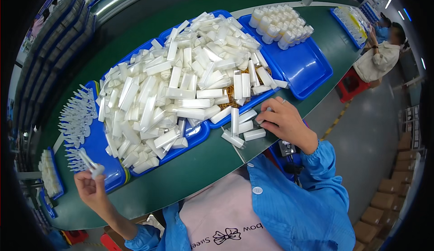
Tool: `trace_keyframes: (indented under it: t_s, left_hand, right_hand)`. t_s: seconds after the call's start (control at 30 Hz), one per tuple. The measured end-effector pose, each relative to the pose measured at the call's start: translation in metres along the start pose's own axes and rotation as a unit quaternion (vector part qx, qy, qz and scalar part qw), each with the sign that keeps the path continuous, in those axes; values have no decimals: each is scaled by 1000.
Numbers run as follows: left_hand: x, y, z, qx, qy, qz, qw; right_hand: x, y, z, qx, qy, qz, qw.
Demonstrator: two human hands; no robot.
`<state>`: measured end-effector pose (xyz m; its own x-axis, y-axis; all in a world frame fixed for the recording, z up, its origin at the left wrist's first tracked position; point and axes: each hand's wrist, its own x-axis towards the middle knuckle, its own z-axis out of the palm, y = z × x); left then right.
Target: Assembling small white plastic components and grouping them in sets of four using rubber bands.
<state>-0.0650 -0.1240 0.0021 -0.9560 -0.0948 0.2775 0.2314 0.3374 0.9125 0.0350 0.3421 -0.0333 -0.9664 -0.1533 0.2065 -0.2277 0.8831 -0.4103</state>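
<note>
At the left, my left hand (pixel 92 187) pinches a translucent white plastic piece (pixel 91 164) with a rounded end and long thin prongs. It is over the near end of a blue tray (pixel 97 135), where rows of similar clear pronged pieces (pixel 77 117) lie. My right hand (pixel 285 120), with a ring on one finger, is closed at the table's near edge; what its fingertips grip, if anything, is too small to make out. Beside them lie several loose white rectangular tubes (pixel 254 134). A large heap of such white tubes (pixel 181 81) overfills the blue trays in the middle.
A blue tray (pixel 312 68) at the right carries upright white cylindrical pieces (pixel 280 24) at its far end. The green table (pixel 203 160) curves around. Dark shelving (pixel 56 47) stands at the far left. Another person (pixel 379 56) sits at the far right on a red stool (pixel 350 84).
</note>
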Motion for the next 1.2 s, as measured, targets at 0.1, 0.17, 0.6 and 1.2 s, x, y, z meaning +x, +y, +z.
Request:
trace_keyframes:
  t_s: [0.1, 0.17, 0.6, 1.2]
  left_hand:
    - [-19, 12, 14, -42, -16, -39, 998]
    - [-29, 10, 19, -61, -43, -7, 997]
    - [-71, 47, 69, -183, -123, -26, 975]
    - [-72, 65, 138, -203, -422, -59, 881]
  right_hand:
    - [-5, 3, -1, -5, -9, -10, 1000]
    - [-11, 3, 5, -10, -10, 23, 1000]
    - [-21, -26, -1, 436, 238, 190, 847]
    - [23, -79, 37, 688, 134, 172, 693]
